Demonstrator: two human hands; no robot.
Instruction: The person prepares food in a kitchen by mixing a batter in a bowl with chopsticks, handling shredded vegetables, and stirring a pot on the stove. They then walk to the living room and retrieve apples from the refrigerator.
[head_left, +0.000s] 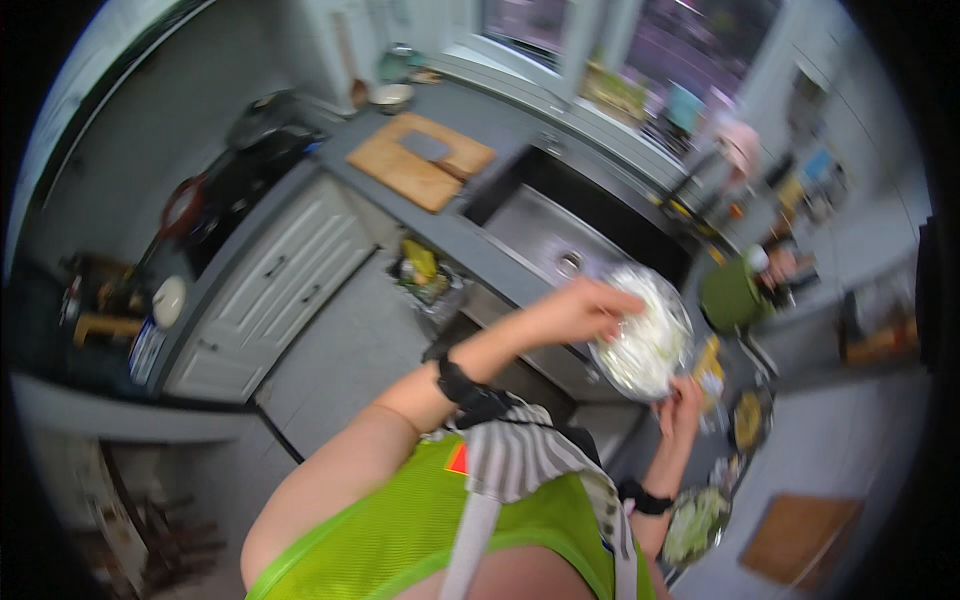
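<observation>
A round, clear-looking bowl holds pale white and light green pieces, probably cut vegetable; blur hides the detail. It is in front of me, over the right end of the sink's front edge. My left hand grips its near-left rim, with fingertips reaching over the pale contents. At the lower right rim, my right hand holds the bowl from the side. The stainless steel sink lies just beyond, with its drain showing.
A wooden cutting board with a cleaver on it lies left of the sink. A green container stands to the right. Another dish of pale green pieces sits near my right forearm. An open bin is below the counter.
</observation>
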